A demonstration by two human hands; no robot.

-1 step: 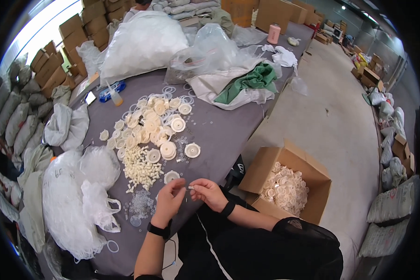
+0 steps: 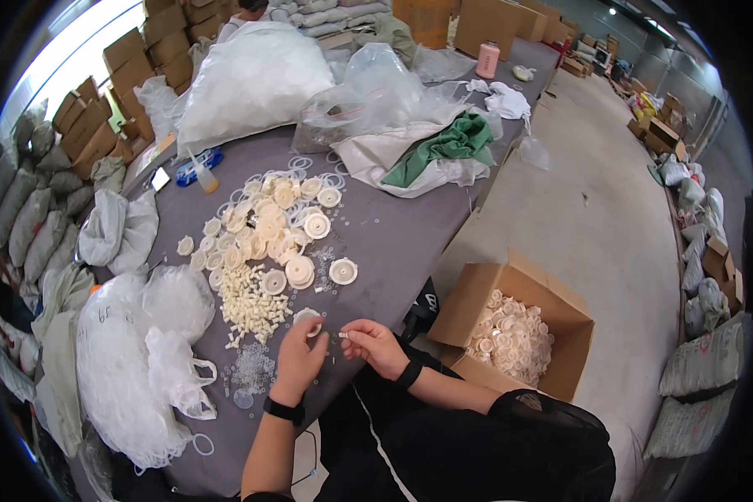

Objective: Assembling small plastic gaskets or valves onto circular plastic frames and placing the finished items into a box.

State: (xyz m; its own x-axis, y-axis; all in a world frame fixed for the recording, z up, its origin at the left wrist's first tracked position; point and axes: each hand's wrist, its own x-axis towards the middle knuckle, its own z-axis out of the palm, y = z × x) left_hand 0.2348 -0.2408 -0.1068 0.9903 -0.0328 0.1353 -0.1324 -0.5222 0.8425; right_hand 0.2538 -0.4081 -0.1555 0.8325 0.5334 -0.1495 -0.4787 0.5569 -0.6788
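My right hand (image 2: 375, 348) pinches a small cream plug (image 2: 342, 335) between thumb and fingertips, at the near edge of the grey table (image 2: 393, 243). To its left, my left hand (image 2: 299, 361) has its thumb apart from the fingers. Those fingers lie at a round cream cap (image 2: 304, 315) and partly cover it; I see no firm grip on it. Beyond is a heap of round cream caps (image 2: 269, 224). A pile of small cream plugs (image 2: 255, 308) lies nearer, and small clear rings (image 2: 253, 366) are scattered left of my left hand.
An open cardboard box (image 2: 573, 335) of cream parts stands to my right, below table height. Clear plastic bags (image 2: 125, 368) lie at the left. Across the table are a large white bag (image 2: 251, 88), a green and white sack (image 2: 448, 155) and a pink bottle (image 2: 488, 60).
My left hand has drawn slightly left, away from my right hand, and its fingers now overlap the round cap. My right hand stays in place with the small plug.
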